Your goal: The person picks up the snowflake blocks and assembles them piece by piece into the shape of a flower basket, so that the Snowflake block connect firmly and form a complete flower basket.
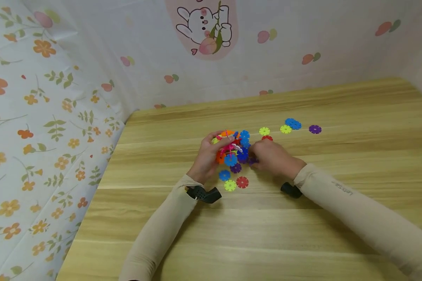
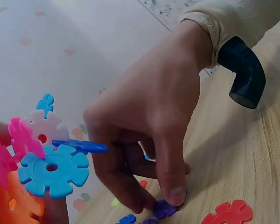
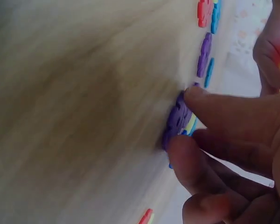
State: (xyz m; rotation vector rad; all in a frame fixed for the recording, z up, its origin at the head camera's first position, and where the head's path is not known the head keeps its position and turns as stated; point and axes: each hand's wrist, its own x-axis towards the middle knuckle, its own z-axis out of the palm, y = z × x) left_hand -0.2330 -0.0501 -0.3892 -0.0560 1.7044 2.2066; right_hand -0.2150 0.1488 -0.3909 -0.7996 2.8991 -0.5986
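My left hand (image 1: 204, 158) holds a cluster of interlocked notched plastic discs (image 2: 51, 170), in pink, orange, blue and white, raised over the table. The thumb lies across its top in the head view. To the right of it, my right hand (image 1: 272, 157) reaches down to the tabletop. Its thumb and a finger pinch a purple notched disc (image 3: 176, 119) by opposite edges, low against the wood. In the left wrist view that purple disc (image 2: 165, 209) shows below the fingertips; the other fingers curl in. Another purple disc (image 3: 204, 55) lies just past the thumb.
Near my hands lie loose discs: blue (image 1: 224, 175), yellow (image 1: 230, 185) and red (image 1: 242, 182). Farther back are a red disc (image 1: 267, 137), yellow discs (image 1: 285, 129), blue discs (image 1: 293, 124) and a purple one (image 1: 315, 129). Patterned cloth (image 1: 281, 58) hangs behind the wooden table (image 1: 232, 242).
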